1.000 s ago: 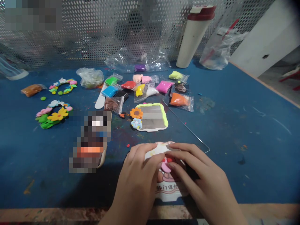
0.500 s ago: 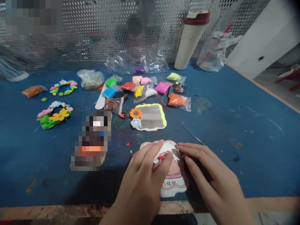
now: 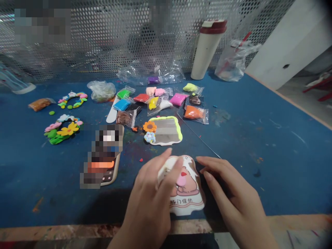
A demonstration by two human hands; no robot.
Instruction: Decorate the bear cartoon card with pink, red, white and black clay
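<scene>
A scalloped white plaque [image 3: 189, 206] with a pink cartoon figure and printed characters lies near the table's front edge. A small red piece [image 3: 183, 174] shows on the figure. My left hand [image 3: 153, 190] is over the plaque's left part, fingers apart, with nothing visible between them. Close to the plaque's right edge, my right hand [image 3: 233, 193] rests with its fingers extended and the thumb a little apart from them, holding nothing. Behind the plaque lies a framed mirror [image 3: 167, 129] with a yellow-green border, an orange flower [image 3: 149, 126] and a blue flower [image 3: 149, 137].
A phone [image 3: 114, 173] lies left of my left hand. Colourful clay packets [image 3: 178, 99] and a white stick [image 3: 112, 114] lie farther back. A thin metal rod [image 3: 199, 138] slants behind my right hand. A tumbler [image 3: 207, 52] and two decorated rings [image 3: 68, 128] stand farther out.
My left hand has shifted left and its fingers have moved off the red piece, uncovering more of the figure and the characters. My right hand has barely moved. The view has shifted slightly.
</scene>
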